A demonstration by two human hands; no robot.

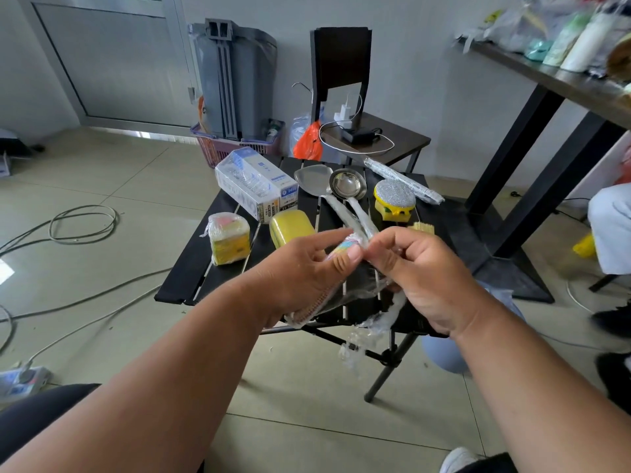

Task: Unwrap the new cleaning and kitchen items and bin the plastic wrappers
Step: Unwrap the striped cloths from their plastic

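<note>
At the centre of the frame, a person's two bare hands work at a small pastel-striped item in clear plastic film [343,251], held above a low black slatted folding table [191,278]. The left hand [304,278] pinches the item, its thumb pressed on the upper end and the fingers curled beneath, so the striped end shows just past the thumb tip while the rest runs down under the palm to the lower edge of the hand. The right hand [423,278] faces it, fingertips nearly touching the left thumb, fingers curled and gripping a loose strip of crumpled clear wrapper [372,331] that trails down below the wrist, past the table's near edge.

On the table behind the hands lie a steel spatula [312,180] and a steel ladle [346,184], side by side, their handles sheathed in plastic and pointing toward the hands. Left of them sit a yellow sponge [290,227], a film-wrapped stack of yellow and pink sponges [228,238] and a wrapped white and blue box [254,182]. To the right is a yellow-based silver scouring pad [394,199]. A grey lidded bin [235,80] stands against the wall at upper left.
</note>
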